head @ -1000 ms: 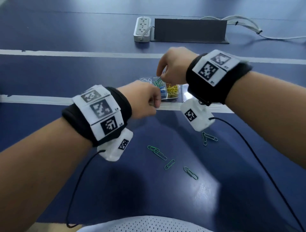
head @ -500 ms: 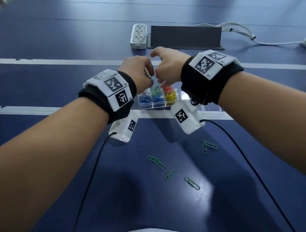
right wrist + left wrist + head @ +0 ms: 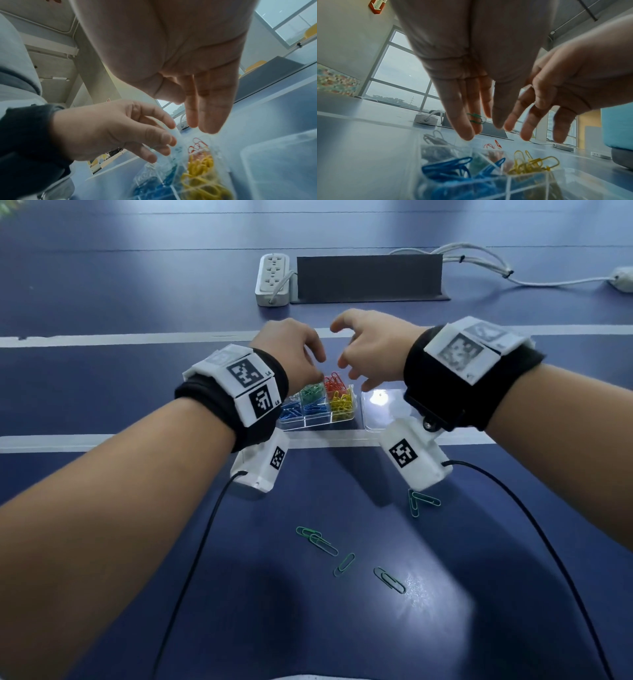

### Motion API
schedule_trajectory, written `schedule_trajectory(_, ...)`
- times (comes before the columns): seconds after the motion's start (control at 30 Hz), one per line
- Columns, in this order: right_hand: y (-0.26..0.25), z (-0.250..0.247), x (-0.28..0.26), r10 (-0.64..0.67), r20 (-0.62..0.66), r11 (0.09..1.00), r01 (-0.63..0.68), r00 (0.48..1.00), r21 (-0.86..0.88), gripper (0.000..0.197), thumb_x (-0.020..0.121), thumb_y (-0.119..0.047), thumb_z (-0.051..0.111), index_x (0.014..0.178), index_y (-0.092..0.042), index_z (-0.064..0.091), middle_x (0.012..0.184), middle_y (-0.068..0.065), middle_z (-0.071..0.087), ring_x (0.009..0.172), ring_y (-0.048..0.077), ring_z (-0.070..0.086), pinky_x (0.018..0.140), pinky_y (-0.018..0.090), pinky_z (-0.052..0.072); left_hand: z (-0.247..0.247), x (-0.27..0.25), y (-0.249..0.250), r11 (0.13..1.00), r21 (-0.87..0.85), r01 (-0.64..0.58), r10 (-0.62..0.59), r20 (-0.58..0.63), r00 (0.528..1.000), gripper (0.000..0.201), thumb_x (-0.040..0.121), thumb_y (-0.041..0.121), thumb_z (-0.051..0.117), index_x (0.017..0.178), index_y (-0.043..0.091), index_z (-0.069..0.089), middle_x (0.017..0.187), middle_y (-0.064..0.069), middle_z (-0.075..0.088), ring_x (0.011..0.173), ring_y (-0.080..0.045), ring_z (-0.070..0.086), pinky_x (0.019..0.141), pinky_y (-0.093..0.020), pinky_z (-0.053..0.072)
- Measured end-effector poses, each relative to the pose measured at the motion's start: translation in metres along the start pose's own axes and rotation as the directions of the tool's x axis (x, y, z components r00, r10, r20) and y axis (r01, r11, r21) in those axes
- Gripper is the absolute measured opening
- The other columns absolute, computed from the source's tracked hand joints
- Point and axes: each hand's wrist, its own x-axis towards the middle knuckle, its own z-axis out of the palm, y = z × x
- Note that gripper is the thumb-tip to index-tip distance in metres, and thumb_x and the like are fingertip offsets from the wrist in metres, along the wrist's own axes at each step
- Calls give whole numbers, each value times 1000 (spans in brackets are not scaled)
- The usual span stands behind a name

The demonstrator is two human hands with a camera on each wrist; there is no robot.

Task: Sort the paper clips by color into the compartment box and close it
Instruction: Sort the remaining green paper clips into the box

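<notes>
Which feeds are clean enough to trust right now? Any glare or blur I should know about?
Head view: mostly sharp, glare patch on the table beside one loose green clip, right wrist tag smeared. Left wrist view: box fairly clear, fingers motion-blurred. Right wrist view: hazy, washed out over the box.

hands [image 3: 337,354] over compartment box [image 3: 318,421] | lid [image 3: 383,410] beside | green clips [image 3: 342,554] on table [image 3: 102,285]

Clear compartment box [image 3: 318,419] open, colour-sorted clips inside, green paper clips [image 3: 323,544] loose nearby
</notes>
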Motion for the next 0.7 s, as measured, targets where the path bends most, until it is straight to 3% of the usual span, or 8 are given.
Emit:
schedule_trajectory(0.13, 19, -9, -21, -72, -16, 985, 69, 997, -161, 44, 85, -7, 40, 122, -25, 56, 112, 5, 62, 82, 21, 68, 71, 33, 59, 0, 3, -1, 998, -59, 9, -11, -34, 999, 17, 86, 16, 56, 94, 22, 69, 92, -5, 73, 80, -21, 68, 81, -38, 58)
schedule_trajectory(0.27, 40, -11, -53, -165, -10, 926, 151, 986, -346, 29, 84, -12, 48, 100, -24, 69, 82, -5, 59, 74, 14, 53, 72, 20, 38, -3, 11, -4, 993, -110, 32, -37, -38, 999, 23, 87, 9, 51, 97, 18, 69, 93, -10, 73, 82, -25, 71, 75, -37, 60)
schedule_trajectory(0.37, 57, -6, -77, -179, 89, 883, 200, 980, -424, 21, 79, -14, 56, 88, -24, 73, 63, -15, 56, 62, 8, 50, 63, 18, 39, -6, 24, -8, 999, 32, 21, -19, -66, 998, 23, 86, 9, 54, 101, 17, 70, 100, -7, 72, 77, -22, 64, 75, -27, 52)
schedule_trajectory(0.43, 68, -1, -91, -177, 162, 862, 233, 971, -450, 18, 77, -15, 59, 84, -24, 73, 55, -17, 51, 59, 7, 50, 59, 13, 38, -6, 33, -12, 982, 190, 6, 0, -33, 999, 23, 86, 10, 57, 103, 18, 70, 105, -6, 71, 87, -22, 63, 75, -26, 47)
schedule_trajectory(0.57, 85, 7, -109, -170, 250, 857, 268, 953, -440, 13, 75, -28, 68, 88, -30, 66, 61, -17, 53, 58, -4, 46, 56, 9, 33, -3, 49, -18, 900, 429, -75, 42, 86, 995, 28, 85, 8, 60, 111, 15, 67, 113, -8, 67, 110, -25, 56, 92, -35, 47)
schedule_trajectory(0.7, 94, 15, -116, -186, 276, 835, 300, 943, -461, 20, 80, -29, 65, 100, -31, 61, 67, -17, 48, 60, -6, 39, 56, 9, 28, 2, 60, -21, 837, 535, -114, 13, 190, 982, 36, 76, 11, 73, 112, 15, 68, 112, -11, 68, 106, -29, 60, 92, -36, 50)
